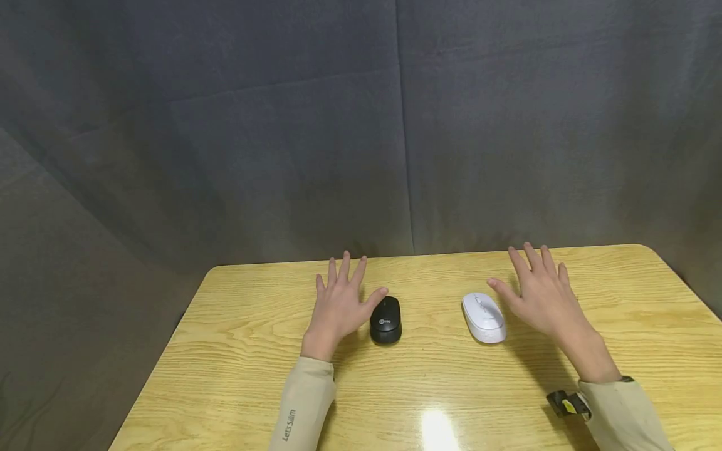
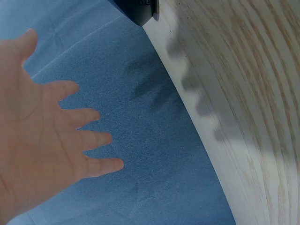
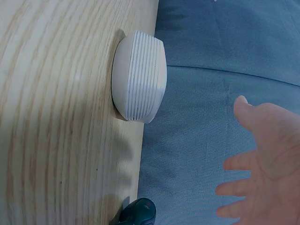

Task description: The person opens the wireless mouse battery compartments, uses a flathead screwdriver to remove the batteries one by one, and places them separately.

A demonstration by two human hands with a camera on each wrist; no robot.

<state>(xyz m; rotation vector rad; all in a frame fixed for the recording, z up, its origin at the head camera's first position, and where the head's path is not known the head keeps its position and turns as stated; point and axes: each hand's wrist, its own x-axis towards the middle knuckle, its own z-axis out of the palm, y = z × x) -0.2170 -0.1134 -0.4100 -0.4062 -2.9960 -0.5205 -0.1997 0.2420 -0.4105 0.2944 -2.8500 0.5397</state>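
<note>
The black mouse [image 1: 386, 321] lies on the table [image 1: 225, 351], its long axis pointing away from the person. Just left of it hovers the left hand [image 1: 340, 304], the nearer one, fingers straight, spread and holding nothing — the black mouse lies on its thumb side. Well apart, right of the black mouse, lies the white mouse [image 1: 484, 318], its far end slanting slightly toward it. Farther right of the black mouse is the right hand [image 1: 541, 300], likewise spread and holding nothing — thumb side toward the white mouse. A dark green thing [image 3: 139, 212], cut off in the right wrist view, I cannot identify. Beyond the black mouse hangs a curtain [image 1: 282, 125].
</note>
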